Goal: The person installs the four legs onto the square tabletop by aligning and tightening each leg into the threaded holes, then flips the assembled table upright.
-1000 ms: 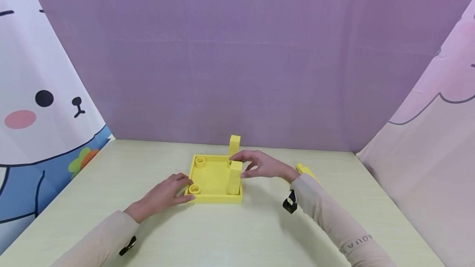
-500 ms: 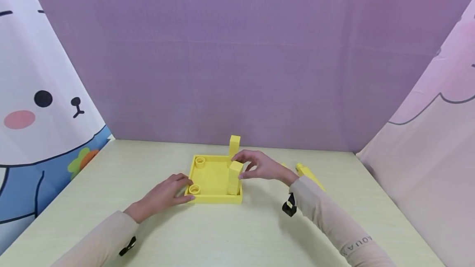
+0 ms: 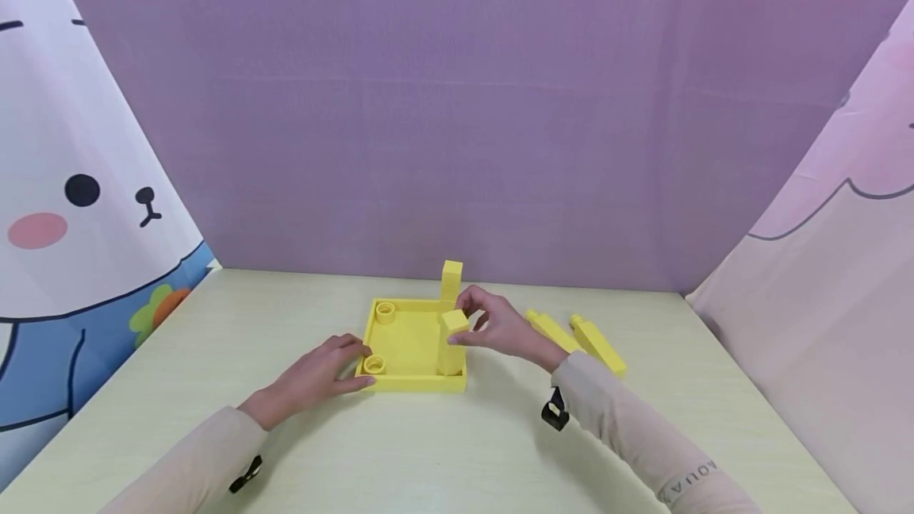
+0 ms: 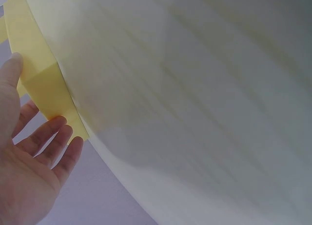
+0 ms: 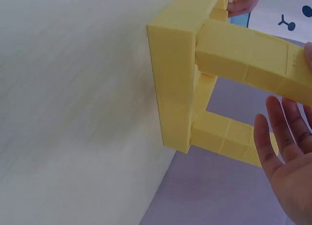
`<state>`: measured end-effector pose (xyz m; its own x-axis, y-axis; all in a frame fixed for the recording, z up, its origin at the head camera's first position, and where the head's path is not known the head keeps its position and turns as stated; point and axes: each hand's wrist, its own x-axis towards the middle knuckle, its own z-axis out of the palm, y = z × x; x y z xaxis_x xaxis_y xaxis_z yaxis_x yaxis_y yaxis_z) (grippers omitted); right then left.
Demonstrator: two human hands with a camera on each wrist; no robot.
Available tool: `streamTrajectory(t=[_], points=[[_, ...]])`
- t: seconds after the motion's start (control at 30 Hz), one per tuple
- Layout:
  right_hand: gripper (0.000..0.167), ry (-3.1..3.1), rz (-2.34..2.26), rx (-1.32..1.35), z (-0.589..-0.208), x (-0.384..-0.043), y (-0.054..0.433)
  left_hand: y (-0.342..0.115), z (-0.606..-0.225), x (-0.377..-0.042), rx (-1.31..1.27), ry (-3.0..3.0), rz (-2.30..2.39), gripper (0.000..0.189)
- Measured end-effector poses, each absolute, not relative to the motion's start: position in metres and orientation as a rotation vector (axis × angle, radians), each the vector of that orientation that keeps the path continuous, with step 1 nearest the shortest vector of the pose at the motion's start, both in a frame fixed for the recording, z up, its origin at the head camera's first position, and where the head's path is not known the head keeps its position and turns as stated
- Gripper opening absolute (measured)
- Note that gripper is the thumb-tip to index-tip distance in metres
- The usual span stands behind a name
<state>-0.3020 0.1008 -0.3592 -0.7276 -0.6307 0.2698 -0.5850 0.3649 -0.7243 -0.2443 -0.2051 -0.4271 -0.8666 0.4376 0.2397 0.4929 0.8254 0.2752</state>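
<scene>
A yellow, square, shallow toy tabletop (image 3: 417,383) lies upside down, its rim and round corner sockets facing up. My left hand (image 3: 314,379) grips its front left corner, the thumb at the front edge and the fingers over the left side. A yellow table leg (image 3: 450,357) stands upright at the front right corner. My right hand (image 3: 503,327) pinches that leg near its top, the thumb across the near face. Another leg (image 3: 451,278) rises from the back right corner. In the right wrist view both legs project from the tabletop (image 5: 170,83); the joints inside are partly hidden.
Two loose yellow legs, one inner (image 3: 550,328) and one outer (image 3: 598,343), lie to the right, partly behind the right sleeve. Open sockets show at back left (image 3: 385,312) and front left (image 3: 374,365). A purple cloth (image 3: 457,141) hangs behind the pale table (image 3: 428,450).
My right thumb has moved leftward across the near face of the leg, and the leg's top has turned. The right forearm shifted slightly, uncovering more of the loose legs. The left hand stays put.
</scene>
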Motion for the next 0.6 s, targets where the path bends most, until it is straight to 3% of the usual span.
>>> streamTrajectory(t=[0.6], points=[[0.047,2.425,-1.184,-1.3,-0.346,-0.303,0.107,-0.205,-0.423,-0.24,-0.758,-2.82,-0.481,0.042]])
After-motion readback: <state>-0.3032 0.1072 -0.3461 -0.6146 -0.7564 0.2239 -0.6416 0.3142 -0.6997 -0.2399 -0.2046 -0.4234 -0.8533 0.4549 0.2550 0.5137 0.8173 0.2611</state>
